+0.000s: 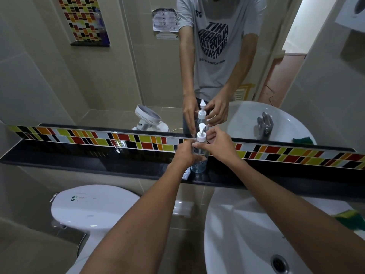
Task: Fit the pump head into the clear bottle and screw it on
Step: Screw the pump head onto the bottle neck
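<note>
Both our hands at the clear bottle (198,165) upright on the black ledge (98,155), left hand (184,153) wrapping its body, right hand (216,143) pinching the white pump head (201,135) — seated on the neck.

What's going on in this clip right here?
A person stands at a bathroom mirror, working on a clear bottle that stands upright on the black shelf. The left hand grips the bottle's body while the right hand pinches the collar of the white pump head, which already sits in the neck. How far it is screwed on cannot be told.
</note>
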`<action>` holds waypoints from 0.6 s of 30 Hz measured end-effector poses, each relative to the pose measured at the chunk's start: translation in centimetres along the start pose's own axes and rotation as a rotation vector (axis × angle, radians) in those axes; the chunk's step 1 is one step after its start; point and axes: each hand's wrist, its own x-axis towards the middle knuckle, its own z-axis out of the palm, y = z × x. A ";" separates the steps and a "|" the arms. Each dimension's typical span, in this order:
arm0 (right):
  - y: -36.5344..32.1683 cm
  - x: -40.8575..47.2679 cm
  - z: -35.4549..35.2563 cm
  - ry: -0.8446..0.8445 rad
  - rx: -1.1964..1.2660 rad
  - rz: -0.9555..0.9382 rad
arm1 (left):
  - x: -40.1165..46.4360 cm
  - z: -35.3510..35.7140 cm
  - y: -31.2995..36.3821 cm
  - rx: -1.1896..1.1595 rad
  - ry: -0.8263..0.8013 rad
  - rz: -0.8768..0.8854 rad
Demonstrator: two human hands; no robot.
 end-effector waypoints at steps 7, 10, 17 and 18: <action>-0.1 -0.3 -0.4 -0.089 0.039 -0.121 | 0.0 -0.1 0.0 -0.014 -0.011 0.014; 0.0 -0.7 -0.7 -0.029 0.084 -0.104 | -0.1 0.0 0.0 0.006 -0.008 0.012; 0.1 -0.5 -1.1 0.023 0.119 -0.055 | 0.1 0.0 0.1 0.008 -0.010 -0.022; -0.1 -0.2 -1.0 0.000 0.112 -0.059 | 0.2 0.0 0.1 0.006 -0.011 -0.025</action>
